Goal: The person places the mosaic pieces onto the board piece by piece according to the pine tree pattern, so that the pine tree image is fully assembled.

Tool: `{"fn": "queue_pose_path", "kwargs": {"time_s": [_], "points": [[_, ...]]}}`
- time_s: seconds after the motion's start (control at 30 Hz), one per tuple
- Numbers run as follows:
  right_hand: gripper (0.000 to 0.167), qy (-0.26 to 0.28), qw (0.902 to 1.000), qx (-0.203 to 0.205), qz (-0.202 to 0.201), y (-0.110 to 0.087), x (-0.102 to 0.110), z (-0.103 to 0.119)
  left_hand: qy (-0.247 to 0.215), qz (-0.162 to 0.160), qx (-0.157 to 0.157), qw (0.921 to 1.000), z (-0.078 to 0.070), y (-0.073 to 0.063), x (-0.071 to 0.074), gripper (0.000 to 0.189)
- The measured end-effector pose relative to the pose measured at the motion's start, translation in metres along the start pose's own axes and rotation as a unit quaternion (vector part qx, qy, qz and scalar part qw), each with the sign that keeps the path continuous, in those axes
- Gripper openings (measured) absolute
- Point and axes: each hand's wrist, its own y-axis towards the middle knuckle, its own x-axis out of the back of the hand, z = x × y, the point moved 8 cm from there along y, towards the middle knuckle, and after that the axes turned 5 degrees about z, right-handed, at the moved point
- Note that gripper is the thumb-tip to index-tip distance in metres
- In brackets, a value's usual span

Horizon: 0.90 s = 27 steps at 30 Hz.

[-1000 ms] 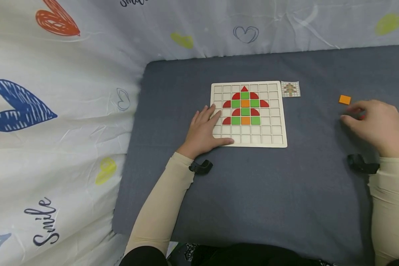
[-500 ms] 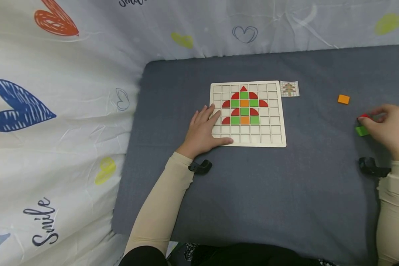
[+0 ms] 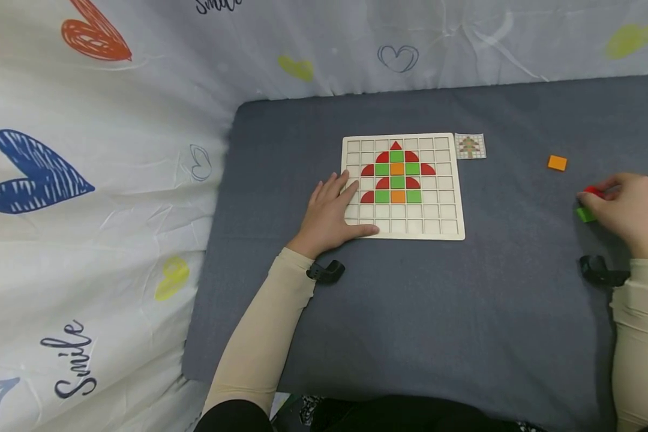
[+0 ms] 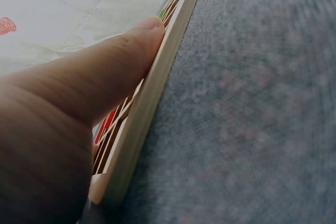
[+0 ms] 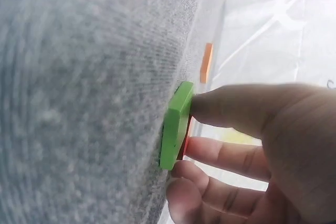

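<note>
My left hand (image 3: 328, 211) rests with spread fingers on the left edge of a pale wooden grid board (image 3: 443, 219); its thumb lies on the near rim. Red, green and orange pieces in the board form a tree-like pattern. At the right, my right hand (image 3: 634, 210) pinches a small red piece (image 3: 593, 191) between thumb and index finger; its full shape is hidden. Right beside these fingertips a green square piece (image 5: 177, 124) lies on the cloth, partly covering the red one in the right wrist view. An orange square (image 3: 557, 162) lies just beyond.
A small pattern card (image 3: 470, 146) with a printed tree lies against the board's upper right corner. Grey cloth (image 3: 437, 318) covers the table. A white printed sheet (image 3: 335, 36) hangs behind the far edge and along the left side.
My right hand has moved right and nearer from beside the orange square, uncovering the green piece; in the last half second it has barely shifted. The left hand stays on the board.
</note>
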Motion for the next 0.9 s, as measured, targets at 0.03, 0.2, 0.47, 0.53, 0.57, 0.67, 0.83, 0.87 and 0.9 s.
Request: {"fn": "queue_pose_path", "kwargs": {"time_s": [0.03,0.2,0.47,0.53,0.57,0.67,0.83,0.87,0.9], "points": [[0.038,-0.002,1.0000,-0.002,0.005,0.000,0.000,0.001,-0.001,0.000,-0.001,1.0000,0.000,0.000,0.000,0.110],[0.039,-0.008,0.9998,0.000,0.018,0.001,-0.003,0.005,-0.003,0.002,-0.004,1.0000,-0.001,0.000,0.000,0.110],[0.035,-0.017,0.9994,0.025,0.019,0.002,-0.004,0.014,-0.008,-0.001,-0.006,0.9999,-0.001,-0.001,0.000,0.110],[0.032,-0.017,0.9991,0.035,0.019,0.003,-0.005,0.017,-0.007,-0.001,-0.007,0.9999,0.000,-0.001,0.000,0.111],[0.031,-0.017,0.9989,0.039,0.019,0.003,-0.004,0.019,-0.007,-0.002,-0.008,0.9999,0.000,-0.001,0.000,0.111],[0.028,-0.017,0.9985,0.048,0.020,0.004,-0.004,0.022,-0.008,-0.003,-0.010,0.9999,0.000,0.000,0.000,0.111],[0.031,-0.019,0.9981,0.048,0.034,0.004,-0.006,0.027,-0.010,-0.004,-0.007,0.9999,0.001,0.000,0.001,0.111],[0.032,-0.018,0.9981,0.046,0.038,0.004,-0.007,0.028,-0.009,-0.004,-0.006,0.9999,0.001,0.000,0.001,0.111],[0.034,-0.016,0.9980,0.044,0.043,0.003,-0.008,0.028,-0.008,-0.003,-0.005,1.0000,0.001,0.000,0.001,0.111]]}}
